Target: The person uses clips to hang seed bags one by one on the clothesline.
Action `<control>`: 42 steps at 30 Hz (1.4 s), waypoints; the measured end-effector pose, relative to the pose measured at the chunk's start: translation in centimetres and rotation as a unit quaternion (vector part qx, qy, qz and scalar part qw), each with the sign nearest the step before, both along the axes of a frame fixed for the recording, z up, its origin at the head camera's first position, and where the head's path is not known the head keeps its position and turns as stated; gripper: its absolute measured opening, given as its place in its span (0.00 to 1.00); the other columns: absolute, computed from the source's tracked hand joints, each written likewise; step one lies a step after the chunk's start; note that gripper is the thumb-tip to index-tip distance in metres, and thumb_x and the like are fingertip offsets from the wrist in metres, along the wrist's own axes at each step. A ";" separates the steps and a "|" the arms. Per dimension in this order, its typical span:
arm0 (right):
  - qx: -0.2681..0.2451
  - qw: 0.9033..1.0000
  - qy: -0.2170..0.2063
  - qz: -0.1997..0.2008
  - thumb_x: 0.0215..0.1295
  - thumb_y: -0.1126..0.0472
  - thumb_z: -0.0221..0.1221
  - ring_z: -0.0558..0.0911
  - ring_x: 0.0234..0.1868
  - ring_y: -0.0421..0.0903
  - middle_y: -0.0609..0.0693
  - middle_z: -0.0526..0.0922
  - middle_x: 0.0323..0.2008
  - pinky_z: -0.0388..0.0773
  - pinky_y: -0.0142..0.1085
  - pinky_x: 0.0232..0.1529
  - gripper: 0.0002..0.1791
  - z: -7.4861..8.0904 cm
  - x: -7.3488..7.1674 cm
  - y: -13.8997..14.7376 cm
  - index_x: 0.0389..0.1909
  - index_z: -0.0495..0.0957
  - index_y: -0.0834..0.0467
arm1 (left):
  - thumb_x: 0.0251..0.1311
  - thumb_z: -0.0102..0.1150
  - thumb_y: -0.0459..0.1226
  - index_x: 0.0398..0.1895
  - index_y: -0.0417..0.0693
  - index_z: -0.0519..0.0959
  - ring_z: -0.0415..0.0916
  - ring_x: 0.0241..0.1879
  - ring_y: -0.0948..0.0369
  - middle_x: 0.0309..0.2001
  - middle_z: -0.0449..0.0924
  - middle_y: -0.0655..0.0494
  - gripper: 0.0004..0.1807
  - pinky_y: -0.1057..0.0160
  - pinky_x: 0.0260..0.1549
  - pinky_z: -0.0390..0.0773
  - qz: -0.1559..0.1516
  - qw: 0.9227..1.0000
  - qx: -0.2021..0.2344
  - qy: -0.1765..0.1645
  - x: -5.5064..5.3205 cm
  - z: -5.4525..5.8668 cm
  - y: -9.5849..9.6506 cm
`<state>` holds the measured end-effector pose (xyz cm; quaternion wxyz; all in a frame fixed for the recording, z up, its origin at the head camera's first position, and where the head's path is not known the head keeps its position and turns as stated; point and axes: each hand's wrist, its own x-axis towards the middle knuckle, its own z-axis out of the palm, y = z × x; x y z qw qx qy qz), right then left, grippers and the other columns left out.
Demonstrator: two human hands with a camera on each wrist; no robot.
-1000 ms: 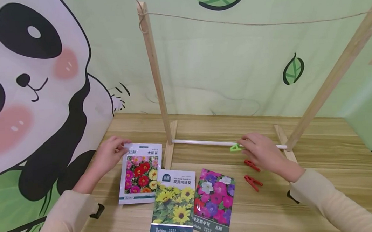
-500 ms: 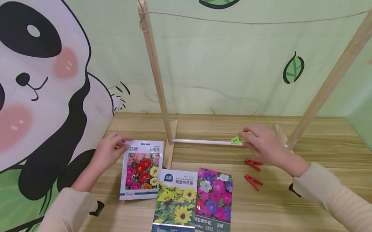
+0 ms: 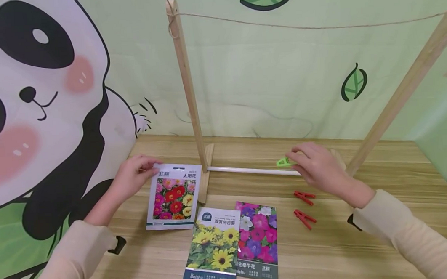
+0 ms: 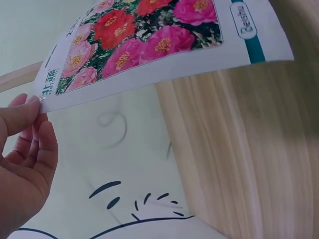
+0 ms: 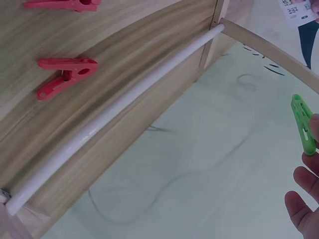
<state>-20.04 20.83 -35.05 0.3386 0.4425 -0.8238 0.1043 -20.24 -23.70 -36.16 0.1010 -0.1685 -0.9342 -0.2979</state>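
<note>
My left hand [image 3: 132, 178] pinches the top left corner of a white seed packet [image 3: 174, 197] printed with red, pink and yellow flowers. In the left wrist view that packet [image 4: 149, 45] is held up off the wood, thumb on its corner. My right hand [image 3: 317, 168] pinches a green clothespin [image 3: 284, 162] above the white rod; the clothespin [image 5: 302, 122] shows at the right edge of the right wrist view. A yellow-flower seed packet [image 3: 214, 247] lies on the table, partly over a purple and pink flower packet [image 3: 257, 239]. Two red clothespins [image 3: 304, 197] lie beside them.
A wooden frame stands behind, with a left post [image 3: 186, 82], a right post [image 3: 410, 83] and a white rod [image 3: 248, 170] low between them. A twine line [image 3: 297, 27] spans the post tops. A panda-printed backdrop [image 3: 47, 102] borders the table's left and back.
My left hand has raised the white seed packet up and slightly right. My right hand has lifted the green clothespin a little. The two packets on the table have shifted slightly.
</note>
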 end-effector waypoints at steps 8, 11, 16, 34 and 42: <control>0.012 1.000 0.009 -0.016 0.69 0.48 0.34 0.77 0.35 0.53 0.58 0.78 0.35 0.77 0.44 0.35 0.28 1.4 0.2 -0.3 0.39 0.77 0.64 | 0.51 0.59 0.29 0.39 0.42 0.81 0.72 0.32 0.58 0.33 0.76 0.50 0.10 0.72 0.30 0.73 -0.017 1.000 0.006 0.021 -0.2 0.7 0.4; 0.006 1.000 0.010 -0.009 0.68 0.49 0.36 0.77 0.35 0.53 0.58 0.78 0.35 0.76 0.44 0.36 0.27 1.7 0.2 -0.3 0.39 0.77 0.64 | 0.51 0.59 0.28 0.38 0.42 0.81 0.72 0.31 0.59 0.32 0.76 0.50 0.10 0.73 0.30 0.73 -0.027 0.999 0.013 0.029 -0.1 1.1 0.7; -0.004 1.000 0.005 0.004 0.68 0.50 0.39 0.76 0.34 0.52 0.57 0.77 0.35 0.74 0.44 0.34 0.24 2.1 0.1 -0.4 0.40 0.77 0.63 | 0.49 0.60 0.27 0.36 0.42 0.81 0.71 0.30 0.63 0.32 0.77 0.50 0.10 0.74 0.28 0.72 -0.043 0.998 0.018 0.050 -0.1 1.5 1.0; -0.034 0.998 0.043 0.017 0.68 0.52 0.42 0.75 0.32 0.53 0.58 0.77 0.33 0.73 0.46 0.32 0.22 4.1 0.0 -1.3 0.39 0.78 0.64 | 0.50 0.59 0.27 0.35 0.42 0.81 0.67 0.28 0.67 0.30 0.76 0.51 0.09 0.74 0.27 0.71 -0.070 0.994 0.044 0.075 -0.4 3.6 2.4; -0.038 0.998 0.036 0.022 0.68 0.52 0.42 0.75 0.34 0.54 0.58 0.77 0.34 0.72 0.47 0.34 0.22 4.9 -0.1 -1.7 0.39 0.78 0.64 | 0.51 0.59 0.28 0.35 0.42 0.82 0.67 0.28 0.67 0.30 0.76 0.51 0.08 0.76 0.27 0.70 -0.075 0.992 0.072 0.071 -0.6 4.1 3.1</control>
